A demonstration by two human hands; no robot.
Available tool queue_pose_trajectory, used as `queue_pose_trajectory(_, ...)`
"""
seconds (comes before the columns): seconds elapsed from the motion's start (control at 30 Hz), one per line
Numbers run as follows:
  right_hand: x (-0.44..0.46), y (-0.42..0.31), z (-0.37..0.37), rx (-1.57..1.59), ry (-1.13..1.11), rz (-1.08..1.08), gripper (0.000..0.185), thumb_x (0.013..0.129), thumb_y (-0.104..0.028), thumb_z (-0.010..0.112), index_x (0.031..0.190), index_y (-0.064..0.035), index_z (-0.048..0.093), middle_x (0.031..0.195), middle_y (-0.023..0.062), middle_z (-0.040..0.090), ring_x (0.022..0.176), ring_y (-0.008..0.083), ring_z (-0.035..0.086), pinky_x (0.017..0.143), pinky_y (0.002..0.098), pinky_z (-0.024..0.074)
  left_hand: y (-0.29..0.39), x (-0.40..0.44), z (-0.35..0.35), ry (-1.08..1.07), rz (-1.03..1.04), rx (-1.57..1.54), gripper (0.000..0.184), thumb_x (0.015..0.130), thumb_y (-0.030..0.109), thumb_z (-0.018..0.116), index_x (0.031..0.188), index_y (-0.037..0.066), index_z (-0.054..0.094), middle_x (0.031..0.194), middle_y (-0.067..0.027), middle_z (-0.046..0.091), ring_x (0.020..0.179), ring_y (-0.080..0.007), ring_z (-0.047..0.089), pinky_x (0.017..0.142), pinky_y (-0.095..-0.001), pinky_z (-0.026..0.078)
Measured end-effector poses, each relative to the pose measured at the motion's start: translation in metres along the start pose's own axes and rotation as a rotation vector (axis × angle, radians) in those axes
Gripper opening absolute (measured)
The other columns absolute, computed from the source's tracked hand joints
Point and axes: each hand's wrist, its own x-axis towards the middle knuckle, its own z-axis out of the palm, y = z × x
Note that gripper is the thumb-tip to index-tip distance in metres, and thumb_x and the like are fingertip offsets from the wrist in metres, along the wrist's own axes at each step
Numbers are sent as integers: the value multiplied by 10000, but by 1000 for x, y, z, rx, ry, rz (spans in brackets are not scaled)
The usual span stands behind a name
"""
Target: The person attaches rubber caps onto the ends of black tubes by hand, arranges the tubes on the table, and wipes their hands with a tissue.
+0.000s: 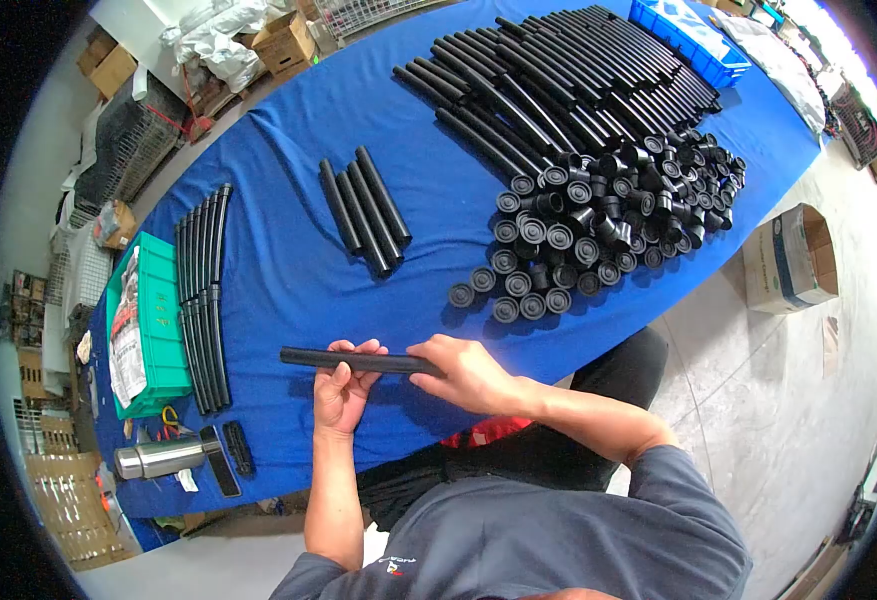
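Both hands hold one black tube (303,357) level above the blue cloth, near the table's front edge. My left hand (346,388) is wrapped round its middle from below, thumb in front. The tube's right end is inside the grip of my right hand (458,372), which hides that end. Beyond the hands, several loose black tubes (366,210) lie side by side on the cloth. To the right is a heap of round black caps (558,237), with a large pile of black tubes (568,80) behind it.
Joined black tubes (203,300) lie in a row at the left, beside a green crate (163,335). A steel flask (163,458) and a phone (220,462) lie at the front left. A blue tray (693,45) stands at the back; a cardboard box (788,260) is on the floor.
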Motion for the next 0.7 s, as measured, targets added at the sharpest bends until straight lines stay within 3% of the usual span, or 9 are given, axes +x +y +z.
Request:
queue_pose_trajectory(0.1,0,-8,0,11,-17,5,332,883,-235,753,1094,12,686,903,199,704,826,401,692,755,441,559,-1,-2,-5,-12,16,-21,348,932,94,733,1225,20,560,1283,-292,644,1241,-442,618,1018,-517,578)
queue_pose_trajectory(0.23,17,-16,-25,663,-406,779,315,892,-235,751,1079,11,688,913,199,705,841,394,690,740,400,571,0,-2,-4,-22,15,-4,352,929,89,734,1226,18,559,1283,-289,645,1244,-440,617,1020,-514,577)
queue_pose_trajectory(0.27,15,-18,-26,559,-385,707,339,913,-262,745,1089,22,684,832,166,699,717,319,697,652,378,569,0,-2,-3,-16,10,-4,351,929,85,733,1226,18,560,1281,-287,646,1244,-439,617,1020,-513,577)
queue_pose_trajectory(0.37,-1,12,11,-143,115,-215,381,947,-314,729,1101,31,676,730,112,672,595,212,670,560,347,550,0,-1,-3,-8,16,-18,347,928,74,731,1227,18,563,1277,-284,649,1246,-439,615,1026,-514,574)
queue_pose_trajectory(0.4,1,11,12,-172,161,-297,396,959,-325,721,1116,35,671,675,78,652,543,157,644,518,338,538,-1,-1,-4,-4,22,-25,346,928,71,730,1227,19,564,1276,-283,651,1247,-439,615,1028,-514,572)
queue_pose_trajectory(0.53,10,-16,-19,564,-363,627,382,936,-293,736,1121,35,674,675,95,666,551,174,663,535,344,546,0,-3,-7,-30,26,-21,342,928,67,729,1226,22,566,1289,-282,645,1255,-438,610,1038,-518,564)
queue_pose_trajectory(0.63,6,-16,-15,361,-258,468,357,931,-265,727,1127,28,670,750,132,679,644,227,695,590,364,561,-1,-1,-3,-16,12,16,342,928,69,731,1225,24,567,1292,-280,644,1259,-436,608,1040,-517,561)
queue_pose_trajectory(0.67,-3,8,3,15,-18,-22,321,916,-206,715,1138,21,663,864,182,679,801,305,701,678,398,571,0,0,0,-5,5,14,341,927,69,731,1224,24,568,1290,-279,645,1258,-436,609,1040,-516,562)
queue_pose_trajectory(0.7,-4,5,4,-29,-21,-43,312,912,-193,711,1138,16,663,890,192,675,839,324,692,700,406,570,-1,-1,1,7,-2,10,340,927,69,731,1223,25,569,1288,-278,647,1257,-435,610,1039,-516,562)
